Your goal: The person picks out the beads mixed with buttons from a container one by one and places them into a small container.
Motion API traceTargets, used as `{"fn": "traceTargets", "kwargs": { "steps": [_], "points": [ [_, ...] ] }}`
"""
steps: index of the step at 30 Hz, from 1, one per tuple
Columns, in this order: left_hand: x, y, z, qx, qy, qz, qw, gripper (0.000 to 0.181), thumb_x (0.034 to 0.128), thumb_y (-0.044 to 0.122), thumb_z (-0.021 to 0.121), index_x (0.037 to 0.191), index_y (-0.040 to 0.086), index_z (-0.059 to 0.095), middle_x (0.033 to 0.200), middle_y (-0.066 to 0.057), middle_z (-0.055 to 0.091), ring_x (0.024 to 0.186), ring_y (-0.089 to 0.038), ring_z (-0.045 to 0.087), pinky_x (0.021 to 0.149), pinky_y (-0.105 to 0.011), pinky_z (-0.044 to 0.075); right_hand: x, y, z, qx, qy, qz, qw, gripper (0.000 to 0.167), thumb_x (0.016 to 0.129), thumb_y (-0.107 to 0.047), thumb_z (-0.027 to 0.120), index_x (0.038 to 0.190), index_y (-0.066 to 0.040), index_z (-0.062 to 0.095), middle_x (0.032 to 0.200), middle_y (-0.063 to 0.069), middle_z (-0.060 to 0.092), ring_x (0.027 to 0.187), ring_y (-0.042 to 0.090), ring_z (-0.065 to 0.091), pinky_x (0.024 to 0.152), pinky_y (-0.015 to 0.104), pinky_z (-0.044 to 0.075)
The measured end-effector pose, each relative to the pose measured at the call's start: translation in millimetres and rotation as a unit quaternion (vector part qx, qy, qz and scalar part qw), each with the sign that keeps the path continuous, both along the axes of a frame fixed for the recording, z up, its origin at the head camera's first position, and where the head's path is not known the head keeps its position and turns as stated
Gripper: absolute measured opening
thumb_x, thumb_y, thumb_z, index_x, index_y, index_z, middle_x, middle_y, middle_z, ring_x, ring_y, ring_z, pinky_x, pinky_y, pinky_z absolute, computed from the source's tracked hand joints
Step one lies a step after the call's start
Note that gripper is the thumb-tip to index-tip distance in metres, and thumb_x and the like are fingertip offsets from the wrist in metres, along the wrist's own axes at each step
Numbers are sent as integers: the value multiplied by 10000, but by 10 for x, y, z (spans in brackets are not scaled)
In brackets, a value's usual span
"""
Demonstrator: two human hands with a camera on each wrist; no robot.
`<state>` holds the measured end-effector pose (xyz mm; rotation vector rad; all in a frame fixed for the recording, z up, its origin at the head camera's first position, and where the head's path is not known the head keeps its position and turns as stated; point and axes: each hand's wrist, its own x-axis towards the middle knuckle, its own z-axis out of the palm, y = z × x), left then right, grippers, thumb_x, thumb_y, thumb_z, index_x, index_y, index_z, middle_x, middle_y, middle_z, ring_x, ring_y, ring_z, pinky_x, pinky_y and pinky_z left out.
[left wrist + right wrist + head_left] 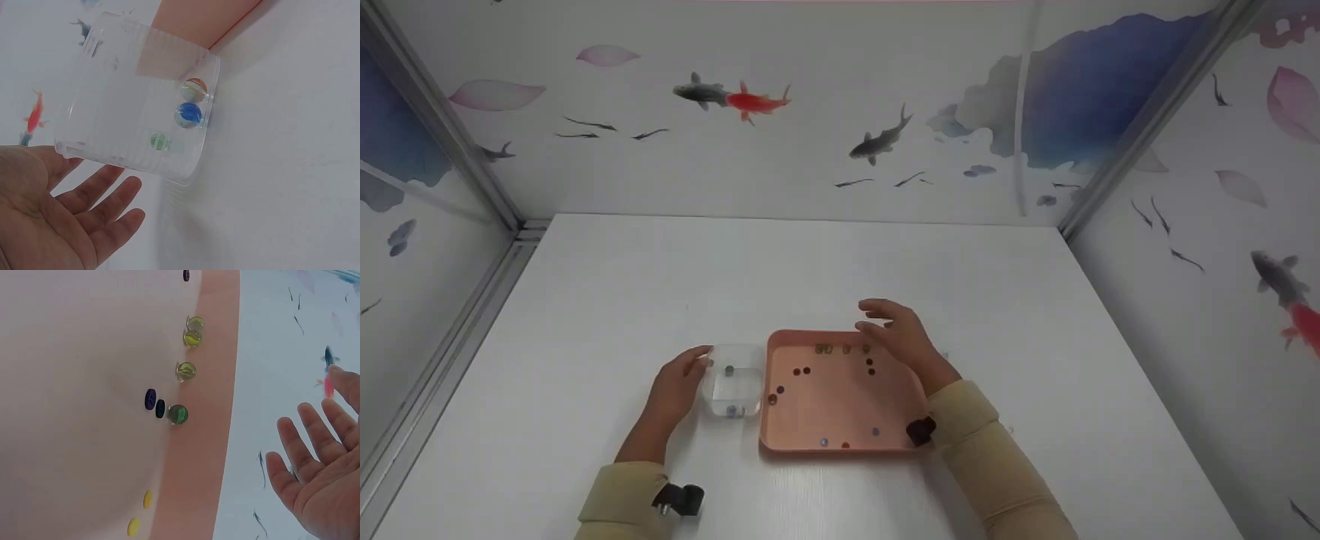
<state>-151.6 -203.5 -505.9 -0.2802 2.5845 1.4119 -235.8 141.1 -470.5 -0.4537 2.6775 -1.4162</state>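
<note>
A clear plastic box (737,355) stands against the left side of a pink tray (829,409). My left hand (675,386) touches the box's left side near the far corner, its fingers loosely extended. Through the box wall in the left wrist view I see an orange-and-white marble (194,90), a blue marble (189,115) and a green marble (159,141). Over the tray's far right edge hovers my right hand (906,339), fingers spread and nothing visible in them. Close to it lie yellowish marbles (186,370), a dark green marble (178,414) and dark buttons (150,399).
Two yellow buttons (133,527) show in the right wrist view. Along the tray's near side lie a pale round piece (823,442) and a reddish one (845,445). The white table (810,277) meets walls (810,157) printed with fish at the back and sides.
</note>
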Motion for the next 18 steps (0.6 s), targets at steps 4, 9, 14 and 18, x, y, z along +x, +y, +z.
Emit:
{"fn": "traceTargets", "kwargs": {
  "steps": [4, 9, 14, 18],
  "points": [
    [-4, -3, -18, -9, 28, -3, 10000, 432, 1061, 266, 370, 1446, 78, 421, 1486, -198, 403, 1402, -403, 299, 1138, -543, 262, -21, 37, -28, -193, -39, -138, 9997, 435, 925, -198, 669, 1321, -43, 573, 1309, 121, 593, 1221, 288, 555, 1019, 467, 450],
    [-1, -4, -27, -18, 92, -3, 10000, 428, 1060, 257, 376, 1439, 67, 430, 1477, -200, 415, 1398, -402, 307, 1139, -540, 262, -31, 74, -43, -490, -190, -313, 9981, 429, 923, -190, 672, 1311, -33, 579, 1307, 121, 592, 1217, 289, 558, 1007, 457, 470],
    [5, -6, -17, -11, 130, 6, 9999, 423, 1058, 245, 387, 1438, 64, 433, 1482, -203, 407, 1399, -402, 306, 1139, -540, 262, -54, 106, -75, -713, -362, -503, 9955, 414, 919, -192, 678, 1296, -43, 595, 1288, 101, 606, 1213, 276, 562, 1003, 452, 476],
    [8, -5, -4, -31, 118, 25, 9999, 419, 1058, 242, 388, 1433, 62, 439, 1480, -205, 408, 1397, -403, 309, 1138, -539, 264, -74, 128, -99, -793, -446, -541, 9944, 401, 921, -194, 674, 1289, -51, 601, 1281, 101, 609, 1213, 277, 561, 1002, 448, 478]
  ]
}}
